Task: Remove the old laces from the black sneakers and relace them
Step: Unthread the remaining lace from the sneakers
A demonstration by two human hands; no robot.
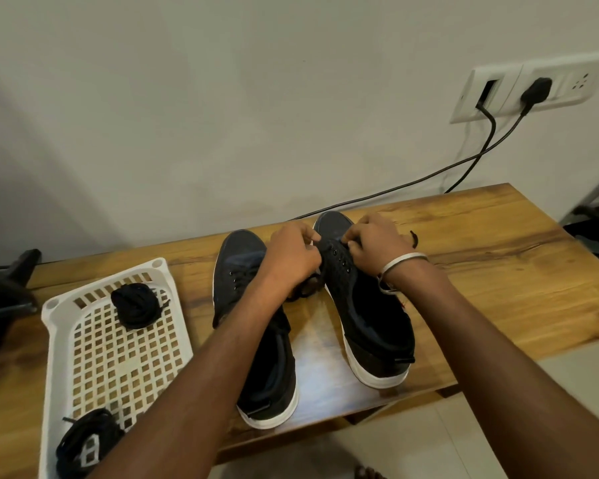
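Two black sneakers with white rubber soles stand side by side, toes toward the wall, on a glossy wood-grain counter point(481, 271). The left sneaker point(256, 340) has matte fabric and small round eyelets still threaded near the toe. The right sneaker point(367, 305) shows a row of bare eyelets down its textured upper.

Both hands work at the right sneaker's front eyelets. The left hand point(293, 259) has its fingers curled, pinching something dark at the eyelet row; the right hand point(374, 245) is likewise curled and pinching there, though the lace itself is too hidden to make out. A thin metal bangle point(403, 261) circles the right wrist.

A white plastic tray point(118, 340) with a square-grid floor lies left of the sneakers, holding two black lace bundles: a far one point(137, 305) and a near one point(83, 440).

Two black cables point(464, 160) run from a white wall socket plate point(533, 88).
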